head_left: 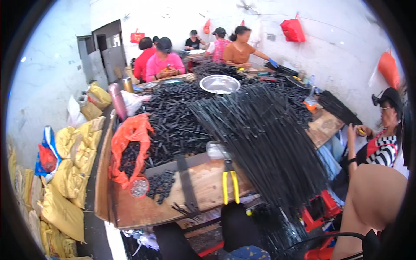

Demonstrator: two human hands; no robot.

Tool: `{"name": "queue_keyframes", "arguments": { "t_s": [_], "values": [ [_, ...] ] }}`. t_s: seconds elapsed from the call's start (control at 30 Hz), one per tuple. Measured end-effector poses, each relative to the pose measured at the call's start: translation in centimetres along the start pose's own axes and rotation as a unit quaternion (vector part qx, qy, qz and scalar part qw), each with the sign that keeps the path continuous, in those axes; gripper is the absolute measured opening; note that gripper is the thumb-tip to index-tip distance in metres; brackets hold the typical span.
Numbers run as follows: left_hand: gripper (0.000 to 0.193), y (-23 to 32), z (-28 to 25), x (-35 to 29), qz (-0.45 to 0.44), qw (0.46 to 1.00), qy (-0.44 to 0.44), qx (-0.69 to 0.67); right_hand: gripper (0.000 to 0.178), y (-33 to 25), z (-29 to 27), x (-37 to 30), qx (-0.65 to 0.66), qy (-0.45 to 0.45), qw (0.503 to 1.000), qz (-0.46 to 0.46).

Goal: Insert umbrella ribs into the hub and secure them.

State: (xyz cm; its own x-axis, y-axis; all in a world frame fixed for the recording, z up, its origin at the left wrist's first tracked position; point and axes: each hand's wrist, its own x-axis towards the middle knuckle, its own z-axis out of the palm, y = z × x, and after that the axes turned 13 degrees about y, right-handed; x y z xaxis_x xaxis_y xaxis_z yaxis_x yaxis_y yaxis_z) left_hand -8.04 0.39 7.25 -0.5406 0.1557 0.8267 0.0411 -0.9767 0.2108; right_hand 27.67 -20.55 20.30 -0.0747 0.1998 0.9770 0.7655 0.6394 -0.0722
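Neither hand showed in the head view. Only a bare bent arm came in at lower R, prob. the wearer's R arm, elbow up, w/ the R hand past the frame edge, so can't tell if it was open or gripping anything. L hand also out of sight, same: can't tell.

Nearest things: pliers w/ yellow handles, lying flat on the wooden board at the near table edge, handles toward the wearer, dark jaws pointing away. Just R of them was a big fan of long thin black rods, running from mid-table down over the near edge, tips overhanging.

A black strap lay across the board, L of the pliers. Further L: a small heap of black caps, a red cup of silvery bits, and an orange bag slumped open. A metal bowl sat mid-table. Other workers sat at the far end and R side.
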Motion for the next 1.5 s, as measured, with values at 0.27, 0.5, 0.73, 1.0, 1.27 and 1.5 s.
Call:
{"name": "queue_keyframes", "arguments": {
  "t_s": [0.27,0.5,0.73,1.0,1.27,1.5],
  "values": [
    [0.047,2.3,0.5,-2.4,-0.051,0.998,0.034,-0.001,0.053,-4.7,-3.3,2.5,-0.042,-0.030,0.998,0.035],
    [0.047,1.6,-0.3,-3.6,-0.047,0.998,0.039,0.002,0.048,-6.0,-2.7,1.0,-0.052,-0.007,0.997,0.059],
    [0.047,1.1,-2.2,-1.3,0.018,0.998,0.049,0.046,0.042,-4.2,0.2,0.0,0.006,0.036,0.997,0.064],
    [0.048,4.6,-6.8,1.7,0.046,0.990,0.016,0.133,0.036,-4.8,2.9,-0.7,0.076,0.056,0.985,0.143],
    [0.048,2.0,-4.5,3.1,0.115,0.983,0.107,0.097,0.030,-5.7,4.1,2.4,0.077,0.095,0.991,0.060],
    [0.048,2.7,-5.9,1.6,0.052,0.990,0.066,0.114,0.025,-9.8,4.0,1.8,0.033,0.093,0.983,0.155]
  ]
}}
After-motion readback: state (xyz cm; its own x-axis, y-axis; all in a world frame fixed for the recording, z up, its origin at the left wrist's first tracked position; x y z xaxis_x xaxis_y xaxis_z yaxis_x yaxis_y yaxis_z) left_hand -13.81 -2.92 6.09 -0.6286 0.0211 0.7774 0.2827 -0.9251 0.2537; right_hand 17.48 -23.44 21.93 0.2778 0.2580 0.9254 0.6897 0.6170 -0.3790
